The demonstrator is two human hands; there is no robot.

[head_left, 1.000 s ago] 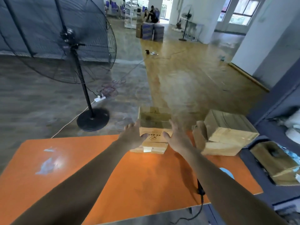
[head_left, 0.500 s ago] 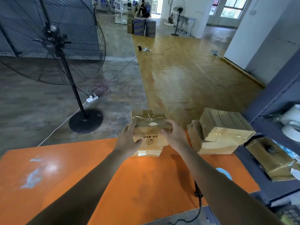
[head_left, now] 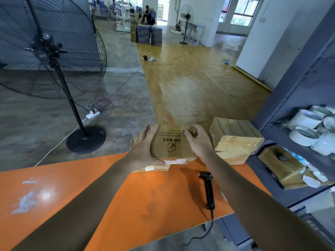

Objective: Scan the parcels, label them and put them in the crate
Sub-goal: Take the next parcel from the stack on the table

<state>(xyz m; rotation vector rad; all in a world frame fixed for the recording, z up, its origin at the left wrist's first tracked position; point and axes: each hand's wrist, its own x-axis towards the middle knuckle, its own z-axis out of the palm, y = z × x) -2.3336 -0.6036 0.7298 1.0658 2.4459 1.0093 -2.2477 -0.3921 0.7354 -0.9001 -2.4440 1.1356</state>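
We are holding the parcel (head_left: 172,144) tilted above the table's (head_left: 126,196) far edge, left hand (head_left: 145,153) gripping its left side and right hand (head_left: 198,142) clamping its far right corner, probably readying it for the scanner (head_left: 208,189) lying near right.

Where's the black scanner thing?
In the head view the black scanner lies on the orange table, right of centre, nearer than the parcel, its cable dropping off the near edge.

I'm in a warehouse packing hall: taped parcels (head_left: 233,138) and a scanner (head_left: 208,191) on my orange table (head_left: 90,196), tape rolls (head_left: 306,127) shelved
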